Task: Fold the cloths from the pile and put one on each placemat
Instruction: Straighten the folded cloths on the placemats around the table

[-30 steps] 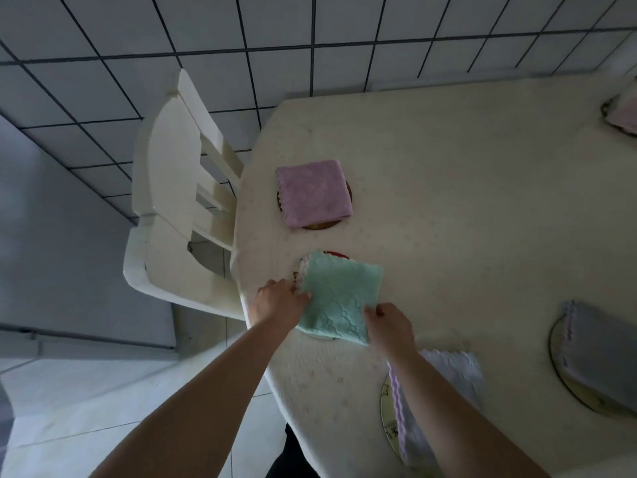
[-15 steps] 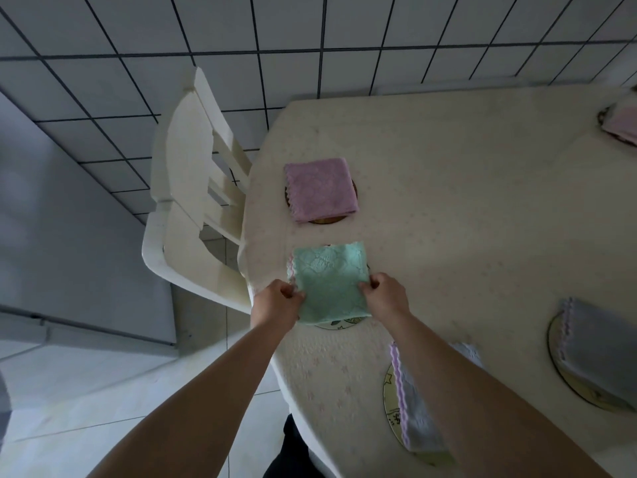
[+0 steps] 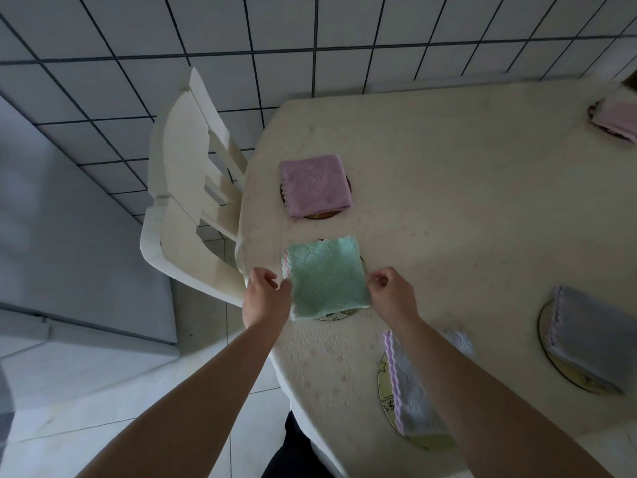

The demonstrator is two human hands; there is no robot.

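A folded green cloth (image 3: 325, 277) lies flat on a round placemat (image 3: 336, 315), of which only a sliver shows at the cloth's near edge. The left hand (image 3: 265, 298) sits at the cloth's left edge, fingers loosely curled; the fingertips meet or nearly meet the pink scalloped border, and contact cannot be told for certain. The right hand (image 3: 391, 296) hangs just beside the cloth's right edge, fingers loosely curled, grasping nothing.

Beyond the green cloth, a folded pink cloth (image 3: 315, 185) rests on a brown placemat (image 3: 324, 215). To the near right, a folded white cloth with purple trim (image 3: 410, 391) lies on its own placemat (image 3: 384, 384), partly hidden by the right forearm. Further right, a folded grey cloth (image 3: 593, 336) covers another placemat (image 3: 548, 339). At the far right corner, 1 more pink cloth (image 3: 617, 120) is cut by the frame edge.

All rest on a table with a cream tablecloth (image 3: 465, 201). A white chair (image 3: 186, 188) stands at the table's left side on a tiled floor (image 3: 103, 36).
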